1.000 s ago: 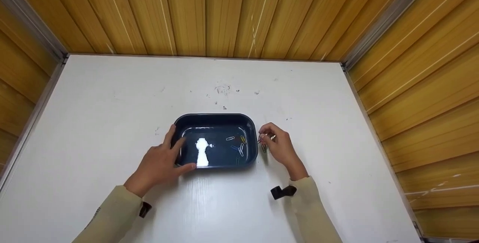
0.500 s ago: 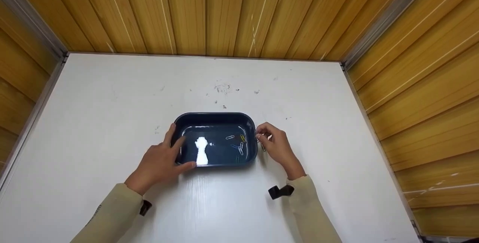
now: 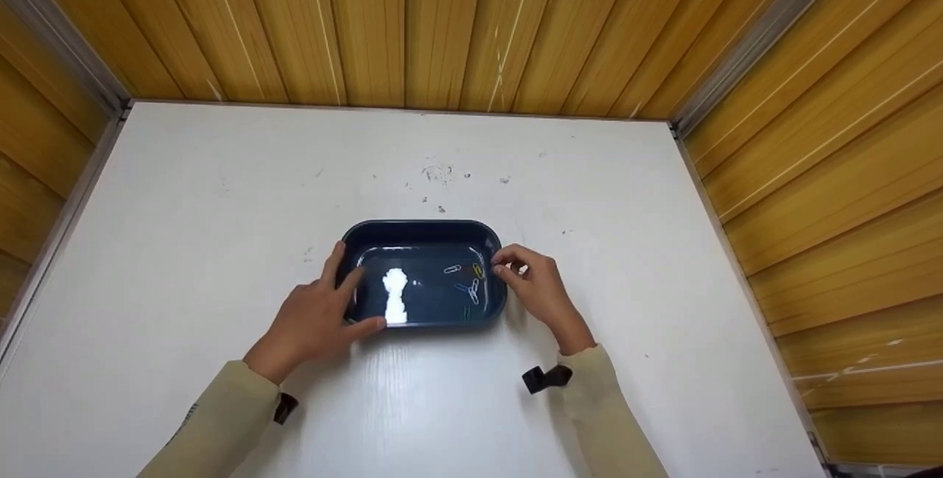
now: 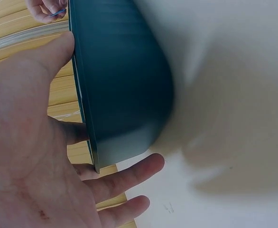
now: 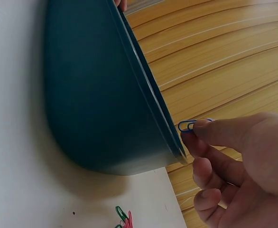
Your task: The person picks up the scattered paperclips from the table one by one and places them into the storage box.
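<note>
Right wrist: your right hand (image 5: 260, 159) pinches a blue paperclip (image 5: 184, 127) at the rim of the tray (image 5: 101, 95); your left hand (image 3: 313, 316), fingers spread, braces the opposite end, presumably against sliding.

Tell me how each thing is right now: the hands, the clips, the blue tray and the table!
Blue tray: upright, open on top.
White table: marked with dark specks and scuffs.
Clips in the tray: lying toward its right end.
Left hand: on the tray's left end, fingers spread.
Right hand: thumb and finger pinching.
Held blue clip: pinched, at the tray's right rim.
Green and red clips: bunched on the table; linked or not, can't tell.
</note>
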Demonstrator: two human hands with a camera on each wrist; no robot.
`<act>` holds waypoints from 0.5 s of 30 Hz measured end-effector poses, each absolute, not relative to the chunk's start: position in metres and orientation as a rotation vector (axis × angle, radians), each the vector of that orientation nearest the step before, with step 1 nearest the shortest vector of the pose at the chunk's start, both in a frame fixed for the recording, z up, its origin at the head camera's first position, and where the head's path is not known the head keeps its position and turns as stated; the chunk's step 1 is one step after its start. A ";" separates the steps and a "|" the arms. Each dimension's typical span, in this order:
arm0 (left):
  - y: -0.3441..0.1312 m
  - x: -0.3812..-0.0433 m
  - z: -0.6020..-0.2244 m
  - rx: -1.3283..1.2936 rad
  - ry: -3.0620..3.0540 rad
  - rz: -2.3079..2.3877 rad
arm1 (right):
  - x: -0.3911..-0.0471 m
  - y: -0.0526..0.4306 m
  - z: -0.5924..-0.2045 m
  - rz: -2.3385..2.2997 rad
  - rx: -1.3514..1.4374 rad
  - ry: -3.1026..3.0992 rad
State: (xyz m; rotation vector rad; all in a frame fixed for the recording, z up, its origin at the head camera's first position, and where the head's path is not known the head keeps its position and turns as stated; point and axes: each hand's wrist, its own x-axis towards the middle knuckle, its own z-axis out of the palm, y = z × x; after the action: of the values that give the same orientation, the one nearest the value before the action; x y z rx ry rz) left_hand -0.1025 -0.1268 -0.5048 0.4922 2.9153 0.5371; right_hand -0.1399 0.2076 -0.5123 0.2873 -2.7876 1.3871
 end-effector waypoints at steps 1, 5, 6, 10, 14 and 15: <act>-0.127 -0.102 -0.505 0.494 2.917 0.536 | -0.140 0.208 -0.513 1.389 0.288 -2.788; -0.127 -0.102 -0.505 0.496 2.915 0.535 | -0.141 0.208 -0.513 1.407 0.290 -2.788; -0.127 -0.102 -0.505 0.494 2.915 0.535 | -0.142 0.208 -0.513 1.410 0.287 -2.787; -0.128 -0.103 -0.507 0.492 2.912 0.545 | -0.142 0.210 -0.511 1.423 0.270 -2.767; -0.128 -0.104 -0.508 0.502 2.912 0.544 | -0.141 0.213 -0.511 1.439 0.264 -2.742; -0.129 -0.104 -0.509 0.504 2.913 0.542 | -0.142 0.214 -0.512 1.441 0.267 -2.739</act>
State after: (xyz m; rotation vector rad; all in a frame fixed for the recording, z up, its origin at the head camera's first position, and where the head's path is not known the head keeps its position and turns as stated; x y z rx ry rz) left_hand -0.1044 -0.1288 -0.5088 0.5040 2.9130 0.5421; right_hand -0.1415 0.2142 -0.5117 0.2671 -2.7386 1.4406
